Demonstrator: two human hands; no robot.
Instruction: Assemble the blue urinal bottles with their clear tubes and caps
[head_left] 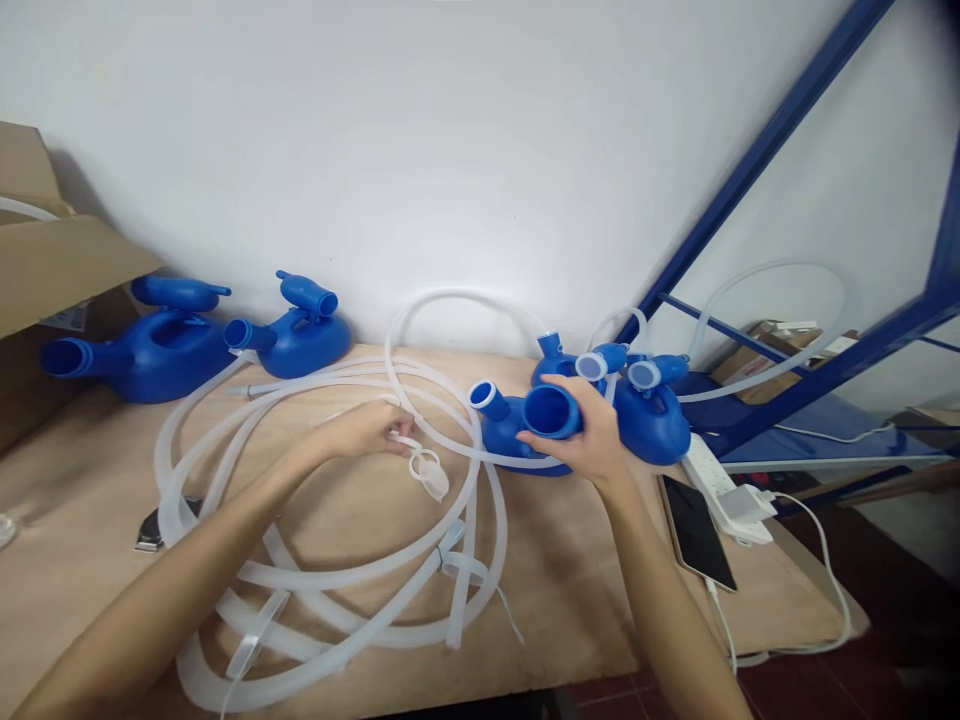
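Note:
My left hand (382,428) is closed on a white cap strap, pinched between thumb and fingers. From it hangs a translucent white cap (431,475) with a ring, over the coiled tubing. My right hand (589,430) wraps around a blue round mouth piece (551,412), its wide opening facing me. Whether this piece is joined to the blue urinal bottle (504,430) behind it, I cannot tell. That bottle stands on the table with its white-rimmed neck tilted up to the left. A loop of clear tubing (360,575) lies in wide coils between and below my hands.
Two blue bottles (300,340) stand at back left beside a cardboard box (67,260). Further blue bottles (652,425) with tubing are to the right. A phone (697,532), a white power strip (724,490) and a blue metal rack (750,150) occupy the right side.

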